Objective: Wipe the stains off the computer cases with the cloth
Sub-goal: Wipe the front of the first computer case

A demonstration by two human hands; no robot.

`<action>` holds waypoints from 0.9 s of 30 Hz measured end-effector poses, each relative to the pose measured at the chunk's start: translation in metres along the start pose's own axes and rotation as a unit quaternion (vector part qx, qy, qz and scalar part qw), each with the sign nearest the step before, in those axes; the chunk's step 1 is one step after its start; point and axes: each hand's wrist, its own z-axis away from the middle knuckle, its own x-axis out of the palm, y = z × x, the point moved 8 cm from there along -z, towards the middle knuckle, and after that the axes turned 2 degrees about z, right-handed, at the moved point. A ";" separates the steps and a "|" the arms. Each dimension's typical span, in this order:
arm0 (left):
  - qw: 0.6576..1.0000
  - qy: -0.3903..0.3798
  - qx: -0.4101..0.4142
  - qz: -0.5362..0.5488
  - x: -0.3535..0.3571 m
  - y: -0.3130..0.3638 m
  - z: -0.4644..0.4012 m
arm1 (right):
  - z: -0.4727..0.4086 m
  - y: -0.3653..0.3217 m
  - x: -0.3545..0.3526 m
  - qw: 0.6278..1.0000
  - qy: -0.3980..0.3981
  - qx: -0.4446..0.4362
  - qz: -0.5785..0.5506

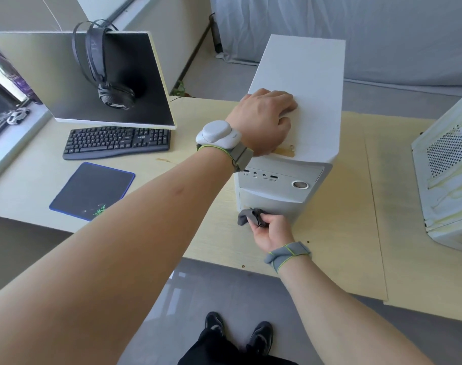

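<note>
on the pale wooden counter (pixel 330 233), a white computer case (pixel 298 106) stands upright with its front panel facing the person. the left hand (pixel 264 119) lies on the case's top near the front edge, its fingers (pixel 285 102) curled loosely and pressing down on the flat white surface, with nothing held in them. a yellowish stain (pixel 285 151) shows on the top just beside the heel of that hand. a white wrist device (pixel 218 134) on a grey strap sits on the left wrist.

lower down, the right hand (pixel 270 230) grips a bunched grey cloth (pixel 248 216), its fingers closed round it, and holds the cloth against the lower left corner of the case's front panel, close to the counter surface. a grey band with green edging (pixel 287 255) wraps the right wrist. the front panel shows a row of small ports and a round power button (pixel 300 184).

at the right edge stands a second white case (pixel 445 185), tilted, with a perforated vent and yellowish streaks down its side, well apart from the first.

to the left, a monitor (pixel 93 83) with a dark screen carries black headphones (pixel 103 67) hung over its top edge. a black keyboard (pixel 116 142) lies in front of it, and a dark mouse pad (pixel 93 191) with a blue border lies nearer the counter's front edge. a small toy car (pixel 17 115) rests on the window sill at far left. the person's dark shoes (pixel 237 333) show on the grey floor below.
</note>
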 end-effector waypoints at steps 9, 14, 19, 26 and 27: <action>1.000 0.004 -0.002 -0.018 -0.001 0.002 0.001 | 0.066 -0.027 0.024 0.999 -0.046 -0.021 0.020; 1.000 0.007 -0.008 -0.014 -0.001 0.001 0.000 | 0.049 -0.007 -0.002 0.993 0.010 0.008 0.117; 1.000 0.008 -0.011 -0.007 0.000 -0.003 0.000 | 0.018 0.016 -0.030 0.987 0.078 0.026 0.135; 1.000 0.007 -0.013 0.009 0.001 -0.005 -0.001 | -0.014 0.037 -0.023 0.995 0.073 0.022 0.061; 1.000 0.007 -0.014 0.010 0.002 -0.006 -0.001 | -0.018 0.038 -0.020 0.995 0.075 0.022 0.058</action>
